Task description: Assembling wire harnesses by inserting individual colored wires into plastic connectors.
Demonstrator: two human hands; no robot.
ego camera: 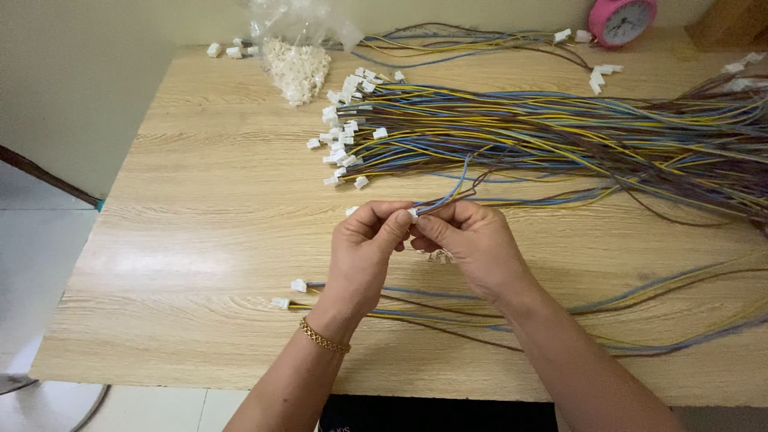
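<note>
While both hands are meeting over the wooden table, the left hand is pinching shut on a small white connector, and the right hand is closing on the thin wires just beside it. Doing this well probably means keeping fingertips close to the plug and each wire straight. The wires' long axis is running up and rightward, away from the hands, toward the big wire bundle beyond.

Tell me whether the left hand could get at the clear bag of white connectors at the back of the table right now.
Probably not at once: the left hand is pinching a small white connector together with the right hand. The bag lies far back, with bare table between.
</note>
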